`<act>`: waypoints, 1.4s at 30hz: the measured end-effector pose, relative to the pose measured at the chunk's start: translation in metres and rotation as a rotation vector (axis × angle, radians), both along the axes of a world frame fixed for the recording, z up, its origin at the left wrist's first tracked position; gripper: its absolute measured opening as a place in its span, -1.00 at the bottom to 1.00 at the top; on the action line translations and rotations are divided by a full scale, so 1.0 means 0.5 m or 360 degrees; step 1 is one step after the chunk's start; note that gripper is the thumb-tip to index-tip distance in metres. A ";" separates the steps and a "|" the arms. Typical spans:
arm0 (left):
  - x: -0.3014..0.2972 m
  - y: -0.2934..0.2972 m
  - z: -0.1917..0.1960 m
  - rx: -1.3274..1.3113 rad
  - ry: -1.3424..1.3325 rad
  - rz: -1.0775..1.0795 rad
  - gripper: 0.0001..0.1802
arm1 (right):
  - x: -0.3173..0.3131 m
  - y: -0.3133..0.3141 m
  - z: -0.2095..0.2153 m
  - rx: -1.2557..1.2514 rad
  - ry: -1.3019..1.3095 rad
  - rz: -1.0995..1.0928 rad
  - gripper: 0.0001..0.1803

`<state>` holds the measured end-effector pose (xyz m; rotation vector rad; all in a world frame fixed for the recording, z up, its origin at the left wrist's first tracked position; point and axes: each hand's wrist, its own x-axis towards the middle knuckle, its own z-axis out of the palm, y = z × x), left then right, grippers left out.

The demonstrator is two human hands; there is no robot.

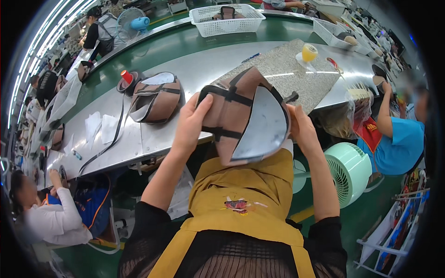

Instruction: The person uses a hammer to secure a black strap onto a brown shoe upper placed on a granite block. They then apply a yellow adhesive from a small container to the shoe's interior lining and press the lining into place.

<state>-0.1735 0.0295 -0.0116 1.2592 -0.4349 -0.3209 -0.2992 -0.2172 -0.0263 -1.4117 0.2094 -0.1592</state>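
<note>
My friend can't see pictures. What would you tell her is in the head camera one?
A person's left hand and right hand hold up a brown shoe upper with black straps over a mustard apron. A similar brown piece lies on the metal workbench behind.

Your upper (232, 111) looks like matt brown leather crossed by black straps, its insole (259, 125) a smooth grey with a dull sheen. The table (194, 69) is brushed metal, the slab (287, 74) at its far edge speckled and rough. Your apron (241, 194) is matt mustard cloth.
</note>
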 end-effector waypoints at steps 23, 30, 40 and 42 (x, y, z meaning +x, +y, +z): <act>0.019 -0.074 -0.047 -0.0057 0.0350 0.0012 -0.67 | 0.080 -0.034 -0.044 0.0308 -0.0076 -0.0227 -0.54; 0.005 -0.083 -0.038 0.0114 -0.0097 0.0095 -0.71 | 0.117 -0.044 0.019 -0.0103 -0.0073 -0.0067 -0.58; 0.199 -0.089 0.095 0.1081 -0.1082 -0.0286 -0.71 | 0.102 -0.108 -0.070 -0.1675 -0.0017 -0.0310 -0.59; 0.244 -0.115 0.104 0.1197 -0.1261 -0.0453 -0.68 | 0.075 -0.126 -0.094 -0.2047 0.0061 -0.0269 -0.54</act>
